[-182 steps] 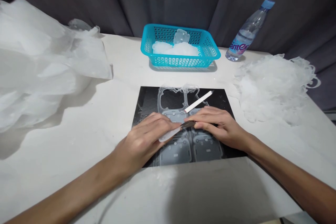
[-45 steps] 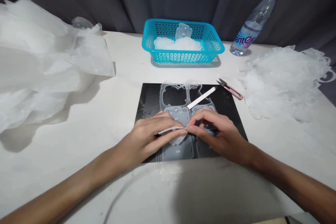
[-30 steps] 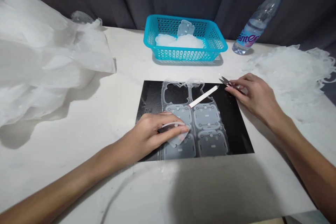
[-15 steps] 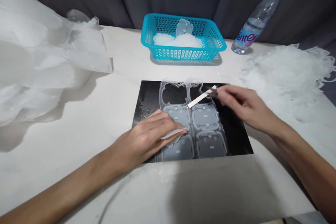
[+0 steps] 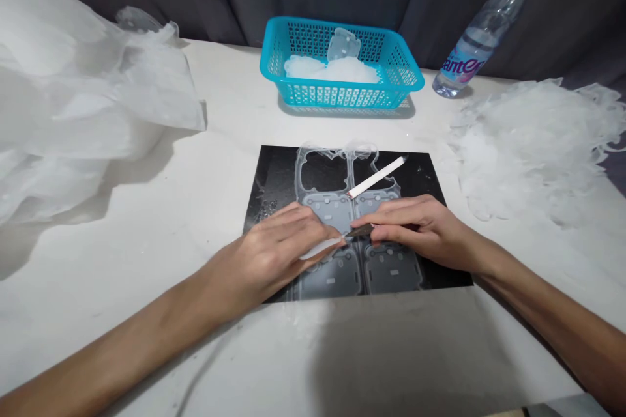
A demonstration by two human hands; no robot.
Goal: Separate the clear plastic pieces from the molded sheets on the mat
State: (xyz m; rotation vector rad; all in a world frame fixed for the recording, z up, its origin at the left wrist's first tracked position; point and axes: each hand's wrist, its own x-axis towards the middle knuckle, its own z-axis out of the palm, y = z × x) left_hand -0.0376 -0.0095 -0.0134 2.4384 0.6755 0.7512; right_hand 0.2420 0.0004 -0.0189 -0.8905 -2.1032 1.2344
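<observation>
My left hand (image 5: 281, 247) is closed on a thin translucent silicone piece (image 5: 320, 249), pinched at its edge between thumb and fingers. My right hand (image 5: 415, 228) grips a small dark pointed metal tool (image 5: 360, 230); whether it is a blade or tweezers I cannot tell. Its tip meets the edge of the piece at my left fingertips. Beneath both hands, a translucent moulded sheet (image 5: 394, 268) of rounded squares lies on a black board (image 5: 447, 260), with open cutouts at its far end. A white stick with a dark tip (image 5: 376, 177) rests across the sheet.
Behind the board stands a blue basket (image 5: 342, 99) with translucent pieces (image 5: 352, 70) inside. A water bottle (image 5: 462, 64) is to its right. A heap of translucent scraps (image 5: 533, 137) lies at the right, and a bulky white plastic bag (image 5: 88, 91) at the left.
My right hand has moved left and nearer from beside the white stick, bringing the pointed metal tool to my left fingertips. My left hand keeps its pinch in nearly the same place.
</observation>
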